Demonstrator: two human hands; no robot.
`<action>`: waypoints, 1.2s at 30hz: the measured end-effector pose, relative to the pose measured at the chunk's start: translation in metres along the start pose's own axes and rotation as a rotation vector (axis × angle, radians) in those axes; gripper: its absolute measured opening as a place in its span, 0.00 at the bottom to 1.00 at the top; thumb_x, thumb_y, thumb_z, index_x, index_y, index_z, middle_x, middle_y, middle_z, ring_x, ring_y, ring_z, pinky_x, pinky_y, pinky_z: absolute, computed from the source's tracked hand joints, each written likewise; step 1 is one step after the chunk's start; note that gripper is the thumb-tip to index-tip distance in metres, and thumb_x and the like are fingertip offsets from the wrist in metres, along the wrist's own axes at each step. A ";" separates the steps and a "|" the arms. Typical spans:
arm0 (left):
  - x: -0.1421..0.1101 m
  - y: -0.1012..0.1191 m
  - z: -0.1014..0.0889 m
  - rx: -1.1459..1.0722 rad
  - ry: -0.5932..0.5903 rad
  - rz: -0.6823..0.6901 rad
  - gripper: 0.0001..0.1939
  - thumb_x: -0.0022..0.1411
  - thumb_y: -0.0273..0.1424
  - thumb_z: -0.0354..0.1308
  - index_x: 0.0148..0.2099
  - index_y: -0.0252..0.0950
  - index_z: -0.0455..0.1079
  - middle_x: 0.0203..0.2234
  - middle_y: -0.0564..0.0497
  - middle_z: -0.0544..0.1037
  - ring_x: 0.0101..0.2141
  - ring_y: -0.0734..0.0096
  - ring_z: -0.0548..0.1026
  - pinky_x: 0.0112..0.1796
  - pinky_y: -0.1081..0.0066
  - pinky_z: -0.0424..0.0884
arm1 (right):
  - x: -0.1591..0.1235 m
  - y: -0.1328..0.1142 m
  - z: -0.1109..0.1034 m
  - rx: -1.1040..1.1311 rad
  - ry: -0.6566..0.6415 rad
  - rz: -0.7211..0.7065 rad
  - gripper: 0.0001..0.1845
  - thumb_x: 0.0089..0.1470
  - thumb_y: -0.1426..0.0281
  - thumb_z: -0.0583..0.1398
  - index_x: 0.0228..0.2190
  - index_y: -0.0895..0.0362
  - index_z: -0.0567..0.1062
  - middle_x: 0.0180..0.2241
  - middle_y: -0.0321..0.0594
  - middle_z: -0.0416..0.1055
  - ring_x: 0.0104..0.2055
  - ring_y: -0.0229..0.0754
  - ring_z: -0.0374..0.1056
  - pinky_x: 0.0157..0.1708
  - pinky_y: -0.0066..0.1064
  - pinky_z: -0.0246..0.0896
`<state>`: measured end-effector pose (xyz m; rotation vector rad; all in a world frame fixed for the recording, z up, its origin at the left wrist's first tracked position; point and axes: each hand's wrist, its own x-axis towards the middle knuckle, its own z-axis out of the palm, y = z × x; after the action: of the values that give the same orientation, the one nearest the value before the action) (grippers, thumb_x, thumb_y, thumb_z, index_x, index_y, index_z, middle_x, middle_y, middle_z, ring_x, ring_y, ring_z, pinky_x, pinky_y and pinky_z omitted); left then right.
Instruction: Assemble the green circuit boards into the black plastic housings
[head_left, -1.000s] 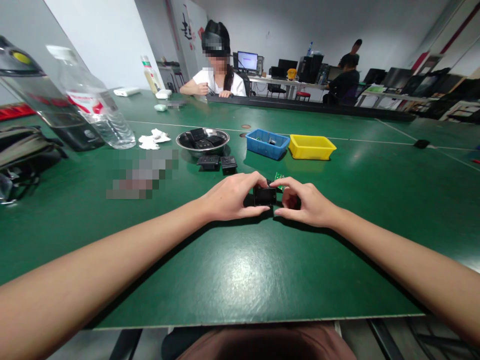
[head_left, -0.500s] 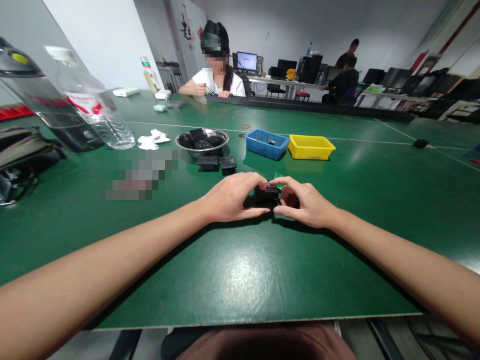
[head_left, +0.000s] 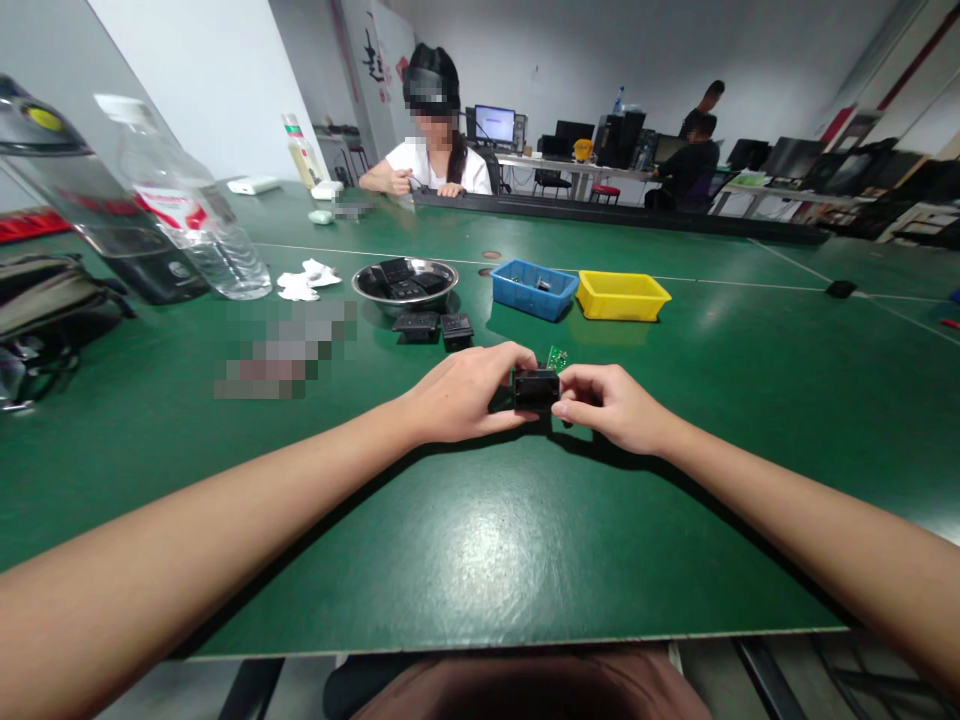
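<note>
A small black plastic housing (head_left: 535,388) sits just above the green table (head_left: 480,540), gripped from both sides. My left hand (head_left: 459,396) pinches its left end between thumb and fingers. My right hand (head_left: 609,404) is curled against its right end, fingers closed. A little green circuit board (head_left: 556,357) lies on the table just behind the housing. Two more black housings (head_left: 435,325) rest further back, in front of a metal bowl (head_left: 405,281) that holds several others.
A blue bin (head_left: 534,288) and a yellow bin (head_left: 621,294) stand behind my hands. Water bottles (head_left: 187,205), a dark bag (head_left: 45,310) and white tissue (head_left: 306,279) are at the left. Another person sits at the far end of the table; others work at desks beyond.
My right hand's fingers have curled down into a closed grip on the housing's right end, uncovering the green board behind. The housing has barely moved.
</note>
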<state>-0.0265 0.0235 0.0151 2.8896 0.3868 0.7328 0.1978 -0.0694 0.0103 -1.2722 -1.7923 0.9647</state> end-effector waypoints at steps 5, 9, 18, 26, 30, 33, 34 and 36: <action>0.001 0.000 -0.003 0.036 -0.067 -0.076 0.16 0.66 0.42 0.55 0.50 0.37 0.65 0.33 0.51 0.77 0.33 0.65 0.77 0.34 0.69 0.69 | 0.002 0.000 0.002 0.197 0.045 0.023 0.21 0.50 0.53 0.67 0.30 0.57 0.72 0.23 0.33 0.68 0.26 0.36 0.64 0.29 0.29 0.61; 0.001 0.003 -0.004 0.052 -0.075 -0.083 0.17 0.67 0.43 0.53 0.51 0.37 0.66 0.30 0.51 0.76 0.31 0.65 0.77 0.33 0.69 0.68 | 0.002 -0.002 0.002 0.213 0.055 0.018 0.22 0.50 0.51 0.67 0.29 0.57 0.71 0.23 0.33 0.68 0.25 0.35 0.64 0.29 0.29 0.63; 0.001 0.003 -0.004 0.074 -0.080 -0.096 0.18 0.68 0.44 0.53 0.51 0.36 0.67 0.28 0.52 0.76 0.30 0.63 0.77 0.32 0.69 0.66 | -0.001 -0.003 0.004 0.258 0.023 0.009 0.23 0.53 0.50 0.66 0.32 0.59 0.73 0.24 0.33 0.68 0.26 0.35 0.65 0.31 0.29 0.63; 0.001 0.003 -0.004 0.058 -0.077 -0.085 0.18 0.69 0.44 0.52 0.51 0.36 0.67 0.27 0.52 0.76 0.29 0.64 0.77 0.32 0.69 0.66 | -0.003 -0.004 0.006 0.179 -0.003 0.011 0.25 0.55 0.48 0.63 0.27 0.58 0.71 0.25 0.35 0.69 0.29 0.38 0.66 0.32 0.30 0.61; 0.001 0.002 -0.004 0.066 -0.075 -0.083 0.18 0.69 0.44 0.51 0.52 0.36 0.66 0.27 0.52 0.76 0.30 0.64 0.77 0.32 0.70 0.67 | -0.003 -0.003 0.004 0.172 -0.019 -0.004 0.25 0.56 0.48 0.63 0.28 0.58 0.72 0.25 0.35 0.69 0.29 0.38 0.66 0.32 0.29 0.60; 0.001 0.002 -0.004 0.070 -0.087 -0.093 0.19 0.69 0.44 0.52 0.53 0.36 0.65 0.27 0.52 0.76 0.30 0.63 0.78 0.32 0.69 0.67 | -0.003 -0.002 0.004 0.151 -0.024 -0.015 0.23 0.58 0.50 0.62 0.28 0.58 0.72 0.25 0.35 0.70 0.29 0.38 0.66 0.33 0.29 0.60; 0.002 0.003 -0.005 0.068 -0.093 -0.098 0.19 0.69 0.43 0.52 0.53 0.35 0.65 0.27 0.52 0.76 0.30 0.63 0.78 0.32 0.69 0.67 | -0.003 -0.002 0.004 0.146 -0.027 -0.014 0.23 0.58 0.50 0.62 0.28 0.58 0.72 0.25 0.35 0.70 0.29 0.38 0.66 0.33 0.30 0.60; 0.002 0.004 -0.005 0.065 -0.105 -0.106 0.19 0.68 0.43 0.52 0.53 0.35 0.65 0.28 0.52 0.77 0.31 0.62 0.78 0.32 0.69 0.66 | -0.003 -0.001 0.004 0.137 -0.030 -0.008 0.21 0.58 0.52 0.62 0.29 0.58 0.72 0.25 0.35 0.71 0.29 0.38 0.67 0.33 0.30 0.60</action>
<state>-0.0269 0.0206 0.0209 2.9248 0.5552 0.5598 0.1942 -0.0732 0.0092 -1.1703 -1.7208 1.0883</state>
